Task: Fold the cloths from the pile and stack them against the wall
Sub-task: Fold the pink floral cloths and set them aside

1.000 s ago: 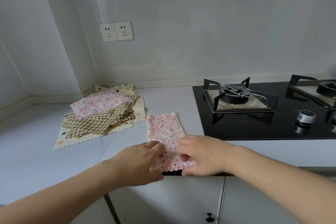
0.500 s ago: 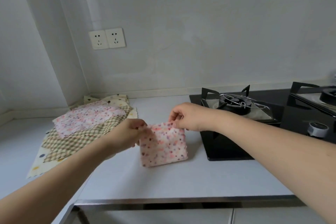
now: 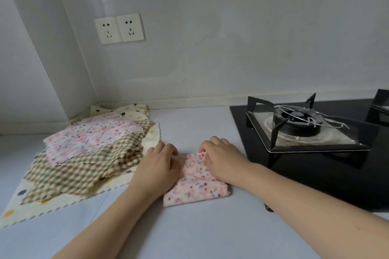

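Folded cloth (image 3: 196,187): flat on tabletop under your left hand (image 3: 156,171) and right hand (image 3: 221,161), fingers curled, pressing its far edge. Risk: release unevenly and layers spring open; pile (image 3: 90,153) lies just left.

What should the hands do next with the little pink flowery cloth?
Probably slide the folded pink cloth back to the wall. It already lies folded small on the counter, with the left hand and right hand resting on its far edge, and no folded stack shows by the wall yet. The pile waits on the left.
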Demonstrator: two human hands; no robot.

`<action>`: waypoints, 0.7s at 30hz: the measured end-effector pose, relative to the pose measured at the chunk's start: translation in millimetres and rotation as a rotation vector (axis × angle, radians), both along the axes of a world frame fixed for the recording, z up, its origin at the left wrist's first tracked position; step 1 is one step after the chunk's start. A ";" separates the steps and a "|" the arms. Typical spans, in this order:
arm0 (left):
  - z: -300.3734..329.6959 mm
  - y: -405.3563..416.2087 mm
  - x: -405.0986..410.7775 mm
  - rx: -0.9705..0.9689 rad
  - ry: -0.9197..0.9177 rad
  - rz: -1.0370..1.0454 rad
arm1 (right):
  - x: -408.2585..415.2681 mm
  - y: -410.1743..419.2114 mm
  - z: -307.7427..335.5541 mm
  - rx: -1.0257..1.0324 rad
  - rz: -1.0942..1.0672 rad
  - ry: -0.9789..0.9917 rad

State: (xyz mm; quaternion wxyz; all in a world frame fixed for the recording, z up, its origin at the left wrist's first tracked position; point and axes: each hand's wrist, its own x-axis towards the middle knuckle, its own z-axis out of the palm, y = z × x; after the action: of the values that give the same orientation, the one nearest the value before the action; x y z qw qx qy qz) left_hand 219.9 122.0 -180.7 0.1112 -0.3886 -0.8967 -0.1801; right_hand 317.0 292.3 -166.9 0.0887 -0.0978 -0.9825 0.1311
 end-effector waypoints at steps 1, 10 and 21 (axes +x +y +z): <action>0.4 0.5 -0.8 0.009 0.003 -0.003 | 1.0 -0.2 -0.4 -0.005 0.001 0.021; 10.1 -2.2 10.1 -0.015 -0.035 0.003 | 15.6 -6.7 13.7 0.011 -0.066 -0.116; 38.7 -6.1 14.0 -0.132 -0.227 -0.124 | 9.6 -13.4 51.3 -0.144 -0.017 -0.323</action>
State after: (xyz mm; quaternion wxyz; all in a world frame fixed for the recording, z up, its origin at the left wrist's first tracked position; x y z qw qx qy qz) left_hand 233.9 115.9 -142.0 -0.0280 -0.4267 -0.8878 -0.1702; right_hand 326.6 279.0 -115.6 -0.0765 -0.1323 -0.9712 0.1830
